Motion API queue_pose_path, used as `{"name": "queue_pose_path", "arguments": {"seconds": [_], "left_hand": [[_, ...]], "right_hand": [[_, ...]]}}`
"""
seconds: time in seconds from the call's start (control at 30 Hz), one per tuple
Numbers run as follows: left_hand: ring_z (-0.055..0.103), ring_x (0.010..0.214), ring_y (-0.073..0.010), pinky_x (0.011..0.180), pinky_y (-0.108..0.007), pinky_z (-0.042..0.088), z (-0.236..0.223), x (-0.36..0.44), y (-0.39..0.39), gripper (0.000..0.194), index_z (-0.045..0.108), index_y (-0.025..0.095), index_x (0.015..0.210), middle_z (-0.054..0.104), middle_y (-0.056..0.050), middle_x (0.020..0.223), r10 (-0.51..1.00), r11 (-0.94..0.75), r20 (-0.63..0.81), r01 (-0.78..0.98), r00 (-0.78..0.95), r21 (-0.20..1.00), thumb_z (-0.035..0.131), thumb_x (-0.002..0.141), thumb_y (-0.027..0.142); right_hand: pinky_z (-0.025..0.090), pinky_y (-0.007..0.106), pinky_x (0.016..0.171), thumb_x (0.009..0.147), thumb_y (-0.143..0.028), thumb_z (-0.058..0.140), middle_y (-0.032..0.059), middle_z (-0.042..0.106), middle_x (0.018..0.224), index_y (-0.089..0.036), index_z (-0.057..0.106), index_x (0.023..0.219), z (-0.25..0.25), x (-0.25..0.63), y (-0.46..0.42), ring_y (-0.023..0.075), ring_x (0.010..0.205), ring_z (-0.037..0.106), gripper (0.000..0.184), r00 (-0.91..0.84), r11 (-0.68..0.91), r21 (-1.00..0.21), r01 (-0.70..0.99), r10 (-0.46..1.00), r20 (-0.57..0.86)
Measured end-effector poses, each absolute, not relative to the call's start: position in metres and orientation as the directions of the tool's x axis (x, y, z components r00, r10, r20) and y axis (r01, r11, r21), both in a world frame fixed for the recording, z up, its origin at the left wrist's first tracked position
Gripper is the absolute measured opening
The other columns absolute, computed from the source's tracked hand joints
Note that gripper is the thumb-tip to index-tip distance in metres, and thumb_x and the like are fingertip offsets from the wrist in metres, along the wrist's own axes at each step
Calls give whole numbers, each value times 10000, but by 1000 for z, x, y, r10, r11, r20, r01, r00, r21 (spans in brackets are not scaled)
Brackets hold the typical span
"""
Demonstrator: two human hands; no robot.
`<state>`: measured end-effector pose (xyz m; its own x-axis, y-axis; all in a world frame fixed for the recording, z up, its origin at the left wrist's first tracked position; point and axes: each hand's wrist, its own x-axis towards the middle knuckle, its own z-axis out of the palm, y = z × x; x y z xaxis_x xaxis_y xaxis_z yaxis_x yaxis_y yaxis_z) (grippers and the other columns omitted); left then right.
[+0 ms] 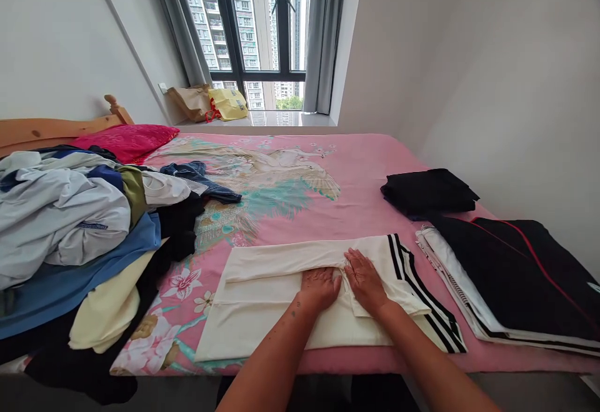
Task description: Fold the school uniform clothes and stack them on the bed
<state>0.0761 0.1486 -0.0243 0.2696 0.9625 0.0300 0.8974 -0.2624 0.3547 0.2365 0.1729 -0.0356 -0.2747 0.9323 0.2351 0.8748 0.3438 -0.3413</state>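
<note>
A cream garment with black stripes (262, 324) lies spread on the bed near its front edge. Its far side is turned over in a long strip, and the striped edge is at the right. My left hand (321, 288) presses on the cloth at the middle, fingers at the edge of the turned-over strip, fingertips partly hidden. Close beside it, my right hand (366, 284) lies flat on the garment with its fingers stretched out. Some cloth is bunched between the two hands.
A heap of mixed clothes (70, 212) covers the bed's left side, beside a red pillow (131, 140). Folded dark clothes (429, 192) and a stack topped by a black garment (520, 274) lie at the right. Bags (227, 104) stand on the windowsill.
</note>
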Motion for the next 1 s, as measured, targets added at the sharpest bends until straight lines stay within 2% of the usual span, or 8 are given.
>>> {"name": "queue_pose_path", "arguments": {"seconds": [0.17,0.33,0.5,0.7,0.77,0.87,0.93,1.0], "left_hand": [[364,1297,-272,1102,-455,194,-14,31,150,472,449,298,1323,472,-42,1373,984,-144,-58,941,169,308,322,889,434],[234,1360,-281,1128,-436,133,-4,-36,132,691,387,254,1374,363,-32,1448,976,207,-117,949,-184,239,230,830,650],[123,1390,-288,1079,-597,-29,-11,-122,107,558,375,343,1361,287,-4,1482,949,313,-63,946,-309,81,349,845,555],[268,1340,-302,1066,-540,196,2,-189,88,504,399,74,1339,351,-180,1432,809,541,189,831,-557,133,331,881,271],[280,1342,-255,1082,-444,230,10,-180,91,481,418,82,1326,374,-149,1426,835,483,219,862,-506,150,307,886,240],[243,1362,-174,1111,-383,191,15,-137,104,445,447,202,1316,357,-36,1452,953,182,211,968,-217,172,287,908,275],[205,1377,-177,1118,-430,147,12,-102,113,450,424,241,1335,310,-20,1475,981,-40,192,982,4,184,266,921,321],[174,1386,-202,1111,-489,103,4,-74,120,471,388,267,1360,259,-25,1494,987,-115,135,976,91,184,269,920,388]], "right_hand": [[195,426,1106,933,-344,262,71,390,1409,-153,448,1313,-48,239,166,213,1332,282,464,-275,345,-277,897,925,262],[210,421,1097,932,-364,259,64,406,1398,-156,461,1307,-53,240,167,211,1320,304,474,-274,353,-268,896,917,291],[221,426,1091,927,-369,266,70,420,1388,-157,469,1303,-59,241,168,220,1314,315,477,-283,368,-261,892,907,312],[212,456,1093,903,-380,299,83,424,1383,-148,484,1286,-58,242,170,236,1311,317,484,-259,360,-356,862,918,300],[242,451,1084,899,-395,291,88,463,1350,-148,496,1268,-47,241,175,234,1288,356,489,-227,322,-466,824,942,249],[299,395,1065,907,-405,255,91,510,1301,-146,497,1254,-24,234,185,199,1260,398,497,-203,300,-609,734,953,225],[269,399,1080,913,-392,248,73,468,1344,-168,483,1269,-13,226,189,185,1300,340,482,-204,315,-605,731,947,246],[184,460,1101,913,-371,269,52,384,1413,-198,456,1300,-9,218,189,196,1346,249,463,-213,285,-533,796,958,194]]}}
